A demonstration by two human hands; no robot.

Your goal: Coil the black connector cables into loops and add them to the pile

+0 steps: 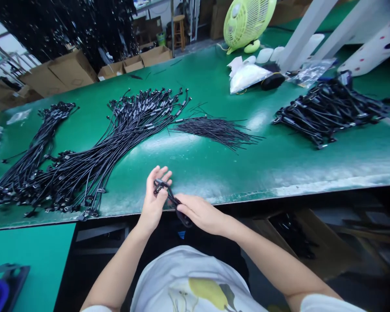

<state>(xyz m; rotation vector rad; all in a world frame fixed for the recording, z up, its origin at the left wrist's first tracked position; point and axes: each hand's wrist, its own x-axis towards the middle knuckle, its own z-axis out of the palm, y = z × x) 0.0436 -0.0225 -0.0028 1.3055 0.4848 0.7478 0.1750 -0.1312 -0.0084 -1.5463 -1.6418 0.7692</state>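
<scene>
A folded black cable (171, 197) is held between both hands, just over the front edge of the green table. My left hand (156, 195) grips its connector end with the thumb across it, the fingers curled behind. Around the folded middle my right hand (196, 211) is closed, and the cable's looped end hangs below the fingers. Beyond the hands lies a bunch of thin black ties (216, 131). Left of them spreads a large pile of straight black cables (117, 143) with connectors at both ends.
Another cable bunch (42, 138) lies at far left. Bundled cables (331, 110) are heaped at right. A yellow-green fan (247, 24), a white plastic bag (250, 78) and grey posts (307, 34) stand toward the back. Cardboard boxes (73, 71) line the far side. An open box (299, 238) sits below the table.
</scene>
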